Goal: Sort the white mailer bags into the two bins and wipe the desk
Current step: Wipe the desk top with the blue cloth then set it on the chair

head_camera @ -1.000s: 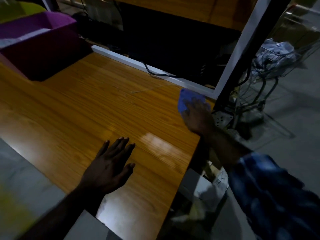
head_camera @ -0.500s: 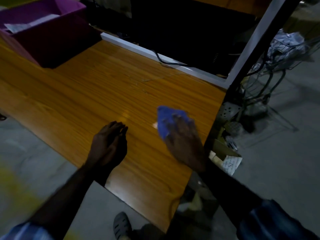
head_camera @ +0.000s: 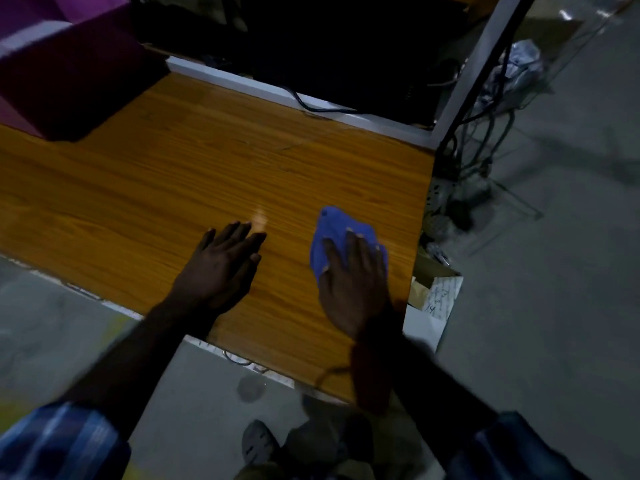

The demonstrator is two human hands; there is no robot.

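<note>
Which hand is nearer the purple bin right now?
Left. The left hand lies flat on the desk, below and right of the purple bin; the right hand presses the blue cloth farther right.

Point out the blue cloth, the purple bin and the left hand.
blue cloth [head_camera: 332, 233]: head view, bare upper part beyond the fingers.
purple bin [head_camera: 79, 77]: head view, its dark side wall.
left hand [head_camera: 221, 265]: head view, back of the hand, flat on the desk.

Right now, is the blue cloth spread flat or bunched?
Bunched: the blue cloth lies crumpled into folds under the right hand, which presses it on the desk.
</note>
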